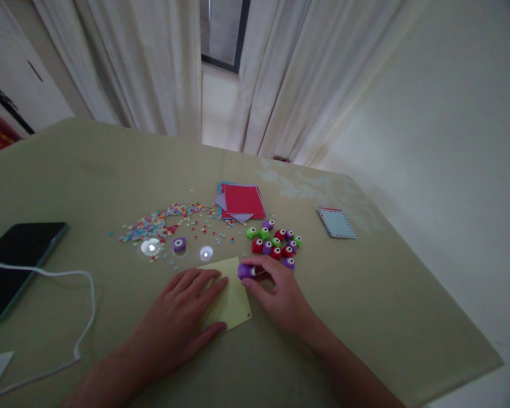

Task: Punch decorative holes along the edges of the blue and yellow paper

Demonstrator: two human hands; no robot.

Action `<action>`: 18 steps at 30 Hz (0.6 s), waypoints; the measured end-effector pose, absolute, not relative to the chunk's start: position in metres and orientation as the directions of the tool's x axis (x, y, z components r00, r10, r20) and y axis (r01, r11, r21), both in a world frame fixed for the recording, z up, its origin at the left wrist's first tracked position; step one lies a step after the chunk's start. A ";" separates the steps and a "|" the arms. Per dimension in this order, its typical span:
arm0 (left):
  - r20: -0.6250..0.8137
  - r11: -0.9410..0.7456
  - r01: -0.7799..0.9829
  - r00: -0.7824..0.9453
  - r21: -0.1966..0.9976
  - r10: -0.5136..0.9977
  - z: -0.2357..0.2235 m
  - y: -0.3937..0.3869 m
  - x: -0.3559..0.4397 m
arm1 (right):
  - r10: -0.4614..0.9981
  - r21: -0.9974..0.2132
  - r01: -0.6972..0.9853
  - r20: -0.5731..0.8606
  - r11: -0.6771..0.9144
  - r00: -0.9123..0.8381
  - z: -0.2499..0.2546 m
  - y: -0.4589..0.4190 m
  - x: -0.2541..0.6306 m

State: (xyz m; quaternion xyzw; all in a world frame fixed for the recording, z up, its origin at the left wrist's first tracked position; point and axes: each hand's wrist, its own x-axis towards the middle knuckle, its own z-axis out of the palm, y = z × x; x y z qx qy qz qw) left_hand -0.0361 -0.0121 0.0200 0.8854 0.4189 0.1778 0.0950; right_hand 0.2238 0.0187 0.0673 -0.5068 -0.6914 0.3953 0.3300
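Observation:
My left hand (191, 309) lies with its fingers spread on a pale yellow square of paper (232, 300), pressing it to the table. A small dark dot marks the paper's near right corner. Between thumb and fingertips, my right hand (278, 289) pinches a small purple one-eyed toy (246, 271) at the paper's far right edge. Just beyond that hand sits a cluster of similar red, green and purple one-eyed toys (276, 241). Another purple piece (179, 245) stands by itself left of the cluster, near a small clear round disc (206, 253).
Colourful confetti dots (153, 226) are scattered beyond my left hand, around a shiny clear disc (150, 246). Red, blue and lilac paper squares (244, 199) are stacked farther back. A light blue card with a patterned border (337, 222) lies right. A tablet (17, 266) and white cable (92, 294) lie left.

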 end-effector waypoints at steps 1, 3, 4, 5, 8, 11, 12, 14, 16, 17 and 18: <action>0.236 -0.626 0.713 0.580 0.316 0.780 0.019 -0.012 -0.037 | 0.956 -0.869 0.459 0.053 0.186 -0.288 0.068 0.011 0.228; 0.250 -0.628 0.712 0.576 0.315 0.778 0.017 -0.010 -0.039 | 0.956 -0.840 0.505 0.052 0.198 -0.289 0.064 -0.002 0.234; 0.257 -0.630 0.709 0.575 0.318 0.777 0.016 -0.009 -0.040 | 0.962 -0.825 0.529 0.056 0.196 -0.269 0.061 -0.006 0.235; 0.262 -0.630 0.707 0.573 0.321 0.776 0.016 -0.008 -0.040 | 0.968 -0.811 0.553 0.066 0.193 -0.241 0.057 -0.010 0.235; 0.276 -0.625 0.709 0.561 0.327 0.781 0.016 -0.005 -0.041 | 0.981 -0.784 0.595 0.090 0.176 -0.171 0.045 -0.015 0.233; 0.285 -0.617 0.718 0.548 0.321 0.786 0.016 -0.004 -0.041 | 0.984 -0.774 0.613 0.071 0.160 -0.166 0.040 -0.015 0.232; 0.282 -0.614 0.722 0.547 0.319 0.789 0.016 -0.004 -0.041 | 0.984 -0.766 0.624 0.059 0.154 -0.170 0.039 -0.015 0.233; 0.274 -0.613 0.725 0.549 0.315 0.790 0.017 -0.005 -0.041 | 0.981 -0.743 0.652 0.028 0.148 -0.191 0.039 -0.015 0.235; 0.270 -0.620 0.721 0.559 0.309 0.784 0.017 -0.006 -0.042 | 0.973 -0.724 0.673 -0.005 0.156 -0.230 0.039 -0.015 0.238; 0.270 -0.625 0.718 0.564 0.307 0.780 0.017 -0.006 -0.042 | 0.969 -0.718 0.676 -0.012 0.163 -0.246 0.040 -0.016 0.239; 0.269 -0.628 0.716 0.567 0.304 0.778 0.017 -0.006 -0.042 | 0.967 -0.716 0.676 -0.011 0.171 -0.256 0.040 -0.016 0.240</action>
